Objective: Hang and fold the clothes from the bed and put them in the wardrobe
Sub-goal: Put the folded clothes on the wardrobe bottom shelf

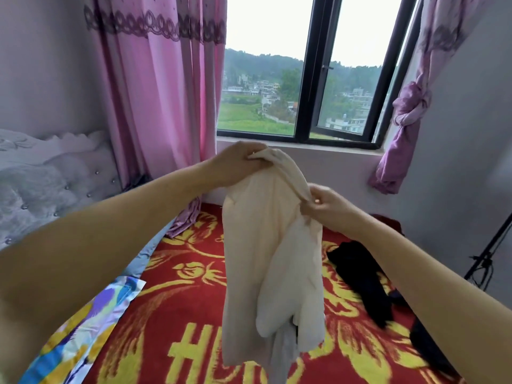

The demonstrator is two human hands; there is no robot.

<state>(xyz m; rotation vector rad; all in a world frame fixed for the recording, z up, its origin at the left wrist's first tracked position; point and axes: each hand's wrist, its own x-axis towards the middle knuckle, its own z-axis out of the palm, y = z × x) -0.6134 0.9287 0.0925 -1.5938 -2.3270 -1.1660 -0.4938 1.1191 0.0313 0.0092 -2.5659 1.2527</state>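
A cream garment point(266, 261) hangs in the air above the bed, held up at its top by both hands. My left hand point(238, 164) grips the upper left part of the fabric. My right hand point(324, 206) pinches the upper right edge, lower than the left. The cloth droops in folds down to the bed's red and yellow blanket point(177, 322). Dark clothes point(363, 278) lie crumpled on the blanket at the right. No wardrobe is in view.
A padded grey headboard point(41, 184) stands at the left, with a colourful pillow point(80, 325) below it. Pink curtains point(155, 92) flank a window point(310, 79) straight ahead. A black stand point(487, 256) leans by the right wall.
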